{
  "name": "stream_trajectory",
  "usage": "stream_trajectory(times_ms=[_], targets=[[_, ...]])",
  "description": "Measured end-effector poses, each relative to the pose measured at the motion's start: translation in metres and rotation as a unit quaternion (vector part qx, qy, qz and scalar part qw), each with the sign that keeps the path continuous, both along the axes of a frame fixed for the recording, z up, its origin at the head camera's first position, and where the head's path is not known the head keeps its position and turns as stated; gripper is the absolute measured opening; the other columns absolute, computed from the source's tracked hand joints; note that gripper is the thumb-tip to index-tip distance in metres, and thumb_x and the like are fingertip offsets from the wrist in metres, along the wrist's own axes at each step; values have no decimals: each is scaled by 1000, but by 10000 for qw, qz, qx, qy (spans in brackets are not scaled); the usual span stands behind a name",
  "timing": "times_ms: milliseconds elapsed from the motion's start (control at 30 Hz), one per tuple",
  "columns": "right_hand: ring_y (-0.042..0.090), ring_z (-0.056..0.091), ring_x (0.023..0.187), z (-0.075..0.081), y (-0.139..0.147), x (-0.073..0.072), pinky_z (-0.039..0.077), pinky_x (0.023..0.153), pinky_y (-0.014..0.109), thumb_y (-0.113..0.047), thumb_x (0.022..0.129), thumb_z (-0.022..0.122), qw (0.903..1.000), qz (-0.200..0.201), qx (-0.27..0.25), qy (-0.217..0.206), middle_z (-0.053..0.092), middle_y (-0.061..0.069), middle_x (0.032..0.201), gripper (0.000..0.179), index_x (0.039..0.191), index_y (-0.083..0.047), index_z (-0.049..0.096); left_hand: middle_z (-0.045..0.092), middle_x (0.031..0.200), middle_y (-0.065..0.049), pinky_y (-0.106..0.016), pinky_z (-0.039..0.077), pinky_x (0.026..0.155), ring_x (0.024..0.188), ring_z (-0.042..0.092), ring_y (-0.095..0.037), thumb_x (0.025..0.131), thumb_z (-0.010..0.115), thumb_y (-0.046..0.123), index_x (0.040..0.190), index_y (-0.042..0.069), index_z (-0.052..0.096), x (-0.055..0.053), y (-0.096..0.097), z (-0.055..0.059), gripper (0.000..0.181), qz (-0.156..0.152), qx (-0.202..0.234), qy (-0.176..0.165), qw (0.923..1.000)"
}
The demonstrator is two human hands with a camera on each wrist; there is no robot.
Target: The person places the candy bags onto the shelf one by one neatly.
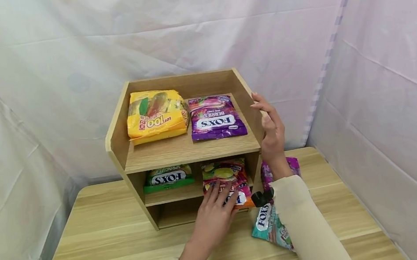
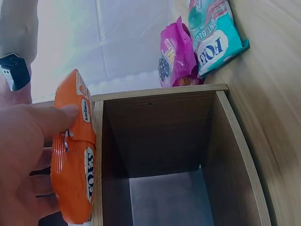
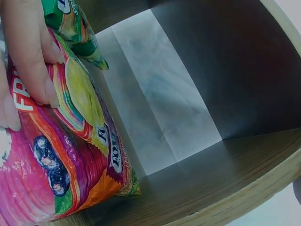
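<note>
In the head view my left hand (image 1: 214,213) rests with spread, mostly straight fingers on a multicoloured Fox's candy bag (image 1: 224,174), which lies in the right middle compartment with its front end at the shelf's edge. The left wrist view shows the thumb against the bag's orange end (image 2: 77,155). In the right wrist view, fingertips (image 3: 47,92) press its fruit-printed face. My right hand (image 1: 272,132) touches the right side panel of the wooden shelf (image 1: 192,153), fingers extended along its edge.
On the top shelf lie a yellow candy bag (image 1: 156,115) and a purple Berries bag (image 1: 216,117). A green Fox's bag (image 1: 168,178) sits in the left middle compartment. Right of the shelf, a magenta bag (image 1: 293,164) and a teal bag (image 1: 270,225) lie on the table (image 1: 118,253).
</note>
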State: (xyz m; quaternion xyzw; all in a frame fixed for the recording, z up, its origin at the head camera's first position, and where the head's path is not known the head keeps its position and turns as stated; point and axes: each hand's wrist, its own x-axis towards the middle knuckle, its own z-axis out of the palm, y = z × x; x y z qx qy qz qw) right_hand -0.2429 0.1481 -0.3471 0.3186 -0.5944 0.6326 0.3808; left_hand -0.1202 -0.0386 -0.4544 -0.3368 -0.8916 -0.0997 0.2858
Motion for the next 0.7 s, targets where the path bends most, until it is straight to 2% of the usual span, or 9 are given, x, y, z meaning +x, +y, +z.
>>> stream_trajectory(times_ms=[167,433,700], targets=[[36,29,137,2,-1,2,23,111,48,-21,94,35,10000,15,-24,-60,44,24,140,41,113,10,54,57,132,-11,-50,41,100,125,48,-39,87,72,28,121,13,66,-3,3,0,38,172,29,9,9998],[46,26,135,15,-8,19,22,111,48,-16,93,33,9999,-1,41,-116,40,33,138,39,111,15,50,58,130,-11,-51,44,97,122,50,-40,86,73,26,121,13,66,-11,4,0,38,247,66,60,9997],[38,29,137,4,-2,5,22,111,48,-18,94,34,10000,11,17,-77,44,23,140,39,113,10,53,57,131,-9,-50,45,97,122,51,-36,89,70,28,122,13,65,-19,3,5,37,290,-36,-149,9995]])
